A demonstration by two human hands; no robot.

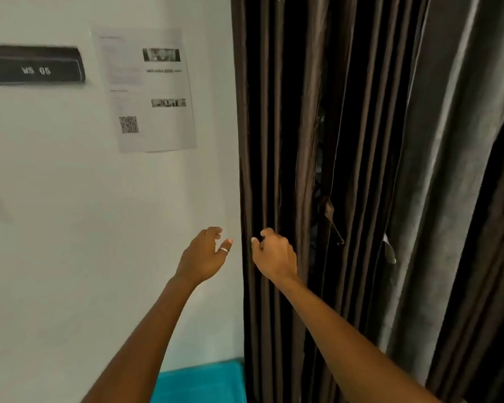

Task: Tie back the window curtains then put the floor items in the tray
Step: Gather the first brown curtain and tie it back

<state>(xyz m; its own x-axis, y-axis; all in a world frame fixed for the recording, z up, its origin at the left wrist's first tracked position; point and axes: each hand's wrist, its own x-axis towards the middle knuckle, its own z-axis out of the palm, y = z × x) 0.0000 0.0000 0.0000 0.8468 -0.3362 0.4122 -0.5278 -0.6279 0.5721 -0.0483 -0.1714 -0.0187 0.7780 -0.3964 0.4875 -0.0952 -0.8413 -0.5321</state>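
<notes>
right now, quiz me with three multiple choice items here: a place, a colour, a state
1. Where is the printed sheet? A on a door B on the wall, right of the WS 06 sign C on the floor
2. The curtain colour? A white B red C dark brown
3. The left hand? A open, holding nothing B gripping a cup C clenched in a fist
Key: 1 B, it hangs beside the sign; 2 C, the folds are dark brown; 3 A, nothing in its grasp.
</notes>
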